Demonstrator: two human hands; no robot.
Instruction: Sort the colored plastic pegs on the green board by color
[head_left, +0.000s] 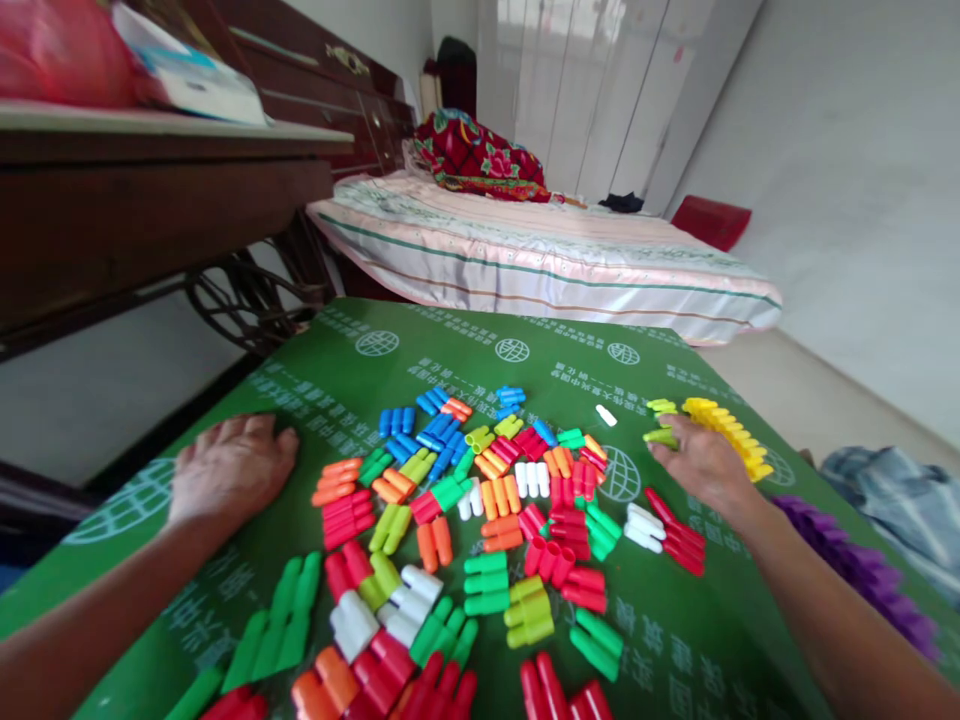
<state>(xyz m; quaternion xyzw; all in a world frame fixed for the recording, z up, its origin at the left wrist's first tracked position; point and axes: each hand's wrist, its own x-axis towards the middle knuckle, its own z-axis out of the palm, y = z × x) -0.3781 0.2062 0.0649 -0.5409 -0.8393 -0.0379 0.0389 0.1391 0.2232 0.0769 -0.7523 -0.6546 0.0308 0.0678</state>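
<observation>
Yellow-green pegs [661,437] lie at the far right of the green mat [675,640], under the fingertips of the right hand [701,462], fingers together upon them, beside a yellow row [731,432]. The left hand [232,465] rests flat and spread, apparently steadying the mat. Mixed coloured pegs [480,520] lie between.

We find bare green printed table cover [420,350] along the far edge. The scattered pile of coloured plastic pegs [487,520] blocks the centre; a long yellow peg strip [731,432] bars the right.
</observation>
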